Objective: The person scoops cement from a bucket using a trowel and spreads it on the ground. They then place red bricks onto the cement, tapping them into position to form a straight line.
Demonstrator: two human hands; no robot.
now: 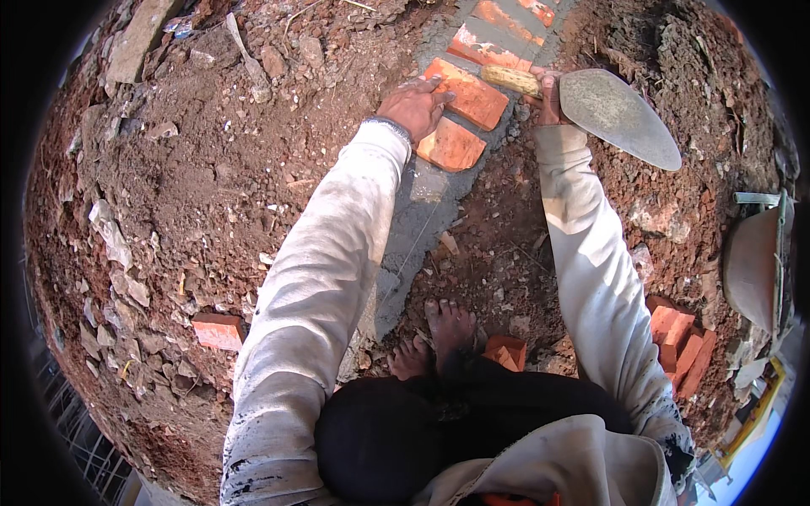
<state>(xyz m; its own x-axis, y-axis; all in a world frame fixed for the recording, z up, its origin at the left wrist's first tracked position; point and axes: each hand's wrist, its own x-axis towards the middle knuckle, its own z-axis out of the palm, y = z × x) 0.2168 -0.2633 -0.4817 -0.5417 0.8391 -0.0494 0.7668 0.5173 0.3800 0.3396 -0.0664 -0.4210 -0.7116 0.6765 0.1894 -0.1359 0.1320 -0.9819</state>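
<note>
My left hand (412, 108) is closed on the near left end of a red brick (468, 93), its fingers over the top. Just nearer lies another red brick (450, 145); both sit on a strip of grey mortar (413, 228). More mortar-smeared bricks (488, 51) continue in a row beyond them. In my right hand (548, 103) is the wooden handle (506, 78) of a trowel; its broad, mortar-coated metal blade (618, 116) points out to the right, over the soil beside the row.
Rubbly reddish soil (169, 169) flanks the strip. A loose brick (218, 331) lies at left, a brick pile (675, 341) and a large pan (751, 270) at right, more brick pieces (506, 352) by my bare feet (447, 329). Metal bars (67, 409) show at the lower-left rim.
</note>
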